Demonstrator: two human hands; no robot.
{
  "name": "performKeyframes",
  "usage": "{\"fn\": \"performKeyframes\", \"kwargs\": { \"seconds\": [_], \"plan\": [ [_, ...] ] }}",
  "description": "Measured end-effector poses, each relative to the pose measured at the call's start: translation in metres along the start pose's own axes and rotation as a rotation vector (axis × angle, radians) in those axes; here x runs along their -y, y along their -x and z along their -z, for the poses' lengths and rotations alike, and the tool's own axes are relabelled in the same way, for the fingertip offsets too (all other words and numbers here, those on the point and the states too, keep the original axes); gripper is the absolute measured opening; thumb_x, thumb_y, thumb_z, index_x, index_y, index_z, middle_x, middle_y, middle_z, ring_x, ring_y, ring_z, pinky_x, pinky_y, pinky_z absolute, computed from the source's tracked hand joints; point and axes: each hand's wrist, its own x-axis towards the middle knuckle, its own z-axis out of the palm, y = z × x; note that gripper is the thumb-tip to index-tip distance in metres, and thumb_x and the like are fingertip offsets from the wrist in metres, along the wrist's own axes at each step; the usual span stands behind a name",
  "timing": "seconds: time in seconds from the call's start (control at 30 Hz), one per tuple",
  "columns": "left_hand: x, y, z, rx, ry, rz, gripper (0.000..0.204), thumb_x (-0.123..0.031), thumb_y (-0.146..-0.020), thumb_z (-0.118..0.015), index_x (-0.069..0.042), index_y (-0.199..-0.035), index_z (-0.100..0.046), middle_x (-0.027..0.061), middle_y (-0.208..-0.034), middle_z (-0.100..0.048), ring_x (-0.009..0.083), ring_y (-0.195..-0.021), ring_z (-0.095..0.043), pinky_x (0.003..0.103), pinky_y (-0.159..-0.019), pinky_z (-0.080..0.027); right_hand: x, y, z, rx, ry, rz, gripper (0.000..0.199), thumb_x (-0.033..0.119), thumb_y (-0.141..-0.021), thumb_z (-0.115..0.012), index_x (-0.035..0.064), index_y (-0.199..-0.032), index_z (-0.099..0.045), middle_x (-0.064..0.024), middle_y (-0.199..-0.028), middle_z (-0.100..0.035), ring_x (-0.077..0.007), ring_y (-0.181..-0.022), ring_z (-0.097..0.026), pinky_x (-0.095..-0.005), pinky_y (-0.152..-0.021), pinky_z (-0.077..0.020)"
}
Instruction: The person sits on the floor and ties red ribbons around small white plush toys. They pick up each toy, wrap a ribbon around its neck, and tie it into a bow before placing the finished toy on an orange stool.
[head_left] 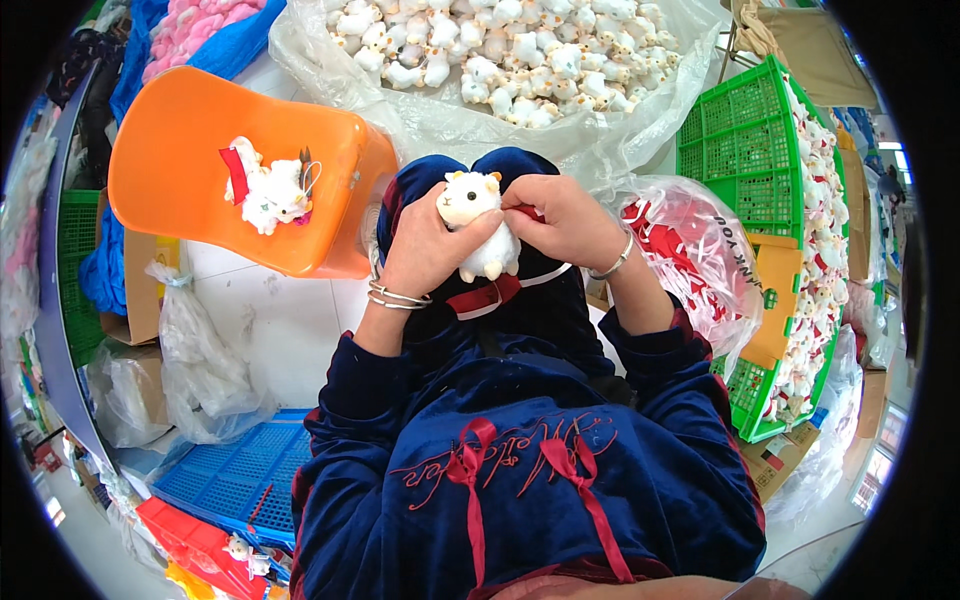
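Above my lap, my left hand (430, 240) grips a small white plush animal (487, 250) with dark eyes and tan ears and feet. My right hand (555, 220) is closed at the plush's right side, pinching a bit of red fabric (530, 212) there; the fingertips partly hide it. A red and white strip of fabric (484, 298) lies across my thighs just below the toy.
An orange stool (160, 150) at left carries white plush toys (275, 195) and thread snips. A large plastic bag (400, 120) of plush bodies lies ahead. At right are a clear bag of red pieces (680, 250) and a green crate (745, 150) beside many finished-looking plush toys (815, 270).
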Motion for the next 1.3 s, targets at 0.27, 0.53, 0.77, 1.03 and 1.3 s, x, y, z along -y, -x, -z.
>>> {"fn": "performKeyframes", "kwargs": {
  "seconds": [0.27, 0.53, 0.77, 1.03, 1.3],
  "plan": [
    [-0.004, -0.008, -0.004, -0.124, -0.273, 0.081, 0.054, -0.043, -0.085, -0.08, 0.003, -0.108, -0.064, 0.0207, -0.096, -0.074, 0.0316, -0.09, -0.074, 0.037, -0.078, -0.057, 0.008, -0.006, -0.018, -0.056, 0.064, -0.108, 0.054, 0.046, -0.078, -0.08, -0.0025, -0.097, -0.067, -0.0198, -0.084, -0.068, -0.0367, -0.078, -0.067, -0.0416, -0.07, -0.0526],
    [0.012, -0.008, 0.025, 0.129, -0.041, 0.198, 0.035, -0.03, -0.099, -0.069, 0.003, -0.109, -0.071, 0.0044, -0.091, -0.071, 0.009, -0.081, -0.062, 0.025, -0.073, -0.05, -0.019, -0.011, -0.015, -0.047, -0.163, -0.254, 0.05, 0.035, -0.079, -0.083, -0.0043, -0.107, -0.07, -0.0114, -0.091, -0.072, -0.0181, -0.082, -0.067, -0.0314, -0.075, -0.0537],
    [0.026, -0.005, 0.024, 0.096, -0.076, 0.127, 0.031, -0.027, -0.098, -0.07, 0.003, -0.104, -0.074, -0.0009, -0.084, -0.069, 0.0056, -0.076, -0.059, 0.023, -0.068, -0.047, -0.04, -0.02, -0.015, 0.08, -0.272, -0.256, 0.046, 0.037, -0.083, -0.082, -0.0022, -0.102, -0.069, -0.0055, -0.082, -0.065, -0.0123, -0.074, -0.058, -0.0283, -0.068, -0.0481],
    [0.005, -0.006, 0.026, 0.151, -0.47, 0.078, 0.041, -0.039, -0.096, -0.067, 0.002, -0.097, -0.075, 0.0209, -0.08, -0.07, 0.0279, -0.073, -0.071, 0.035, -0.066, -0.052, -0.041, -0.028, -0.007, 0.17, -0.155, -0.189, 0.051, 0.047, -0.082, -0.081, -0.0012, -0.094, -0.069, -0.011, -0.077, -0.065, -0.0187, -0.07, -0.059, -0.033, -0.068, -0.0495],
    [0.027, -0.006, 0.03, 0.041, -0.207, 0.106, 0.026, -0.022, -0.087, -0.081, 0.001, -0.084, -0.071, -0.0017, -0.072, -0.064, 0.0046, -0.068, -0.055, 0.025, -0.06, -0.045, -0.028, -0.031, -0.008, 0.135, 0.078, -0.148, 0.053, 0.048, -0.077, -0.083, -0.0011, -0.082, -0.065, -0.0156, -0.071, -0.063, -0.0281, -0.065, -0.06, -0.0371, -0.063, -0.0478]
  ]
}}
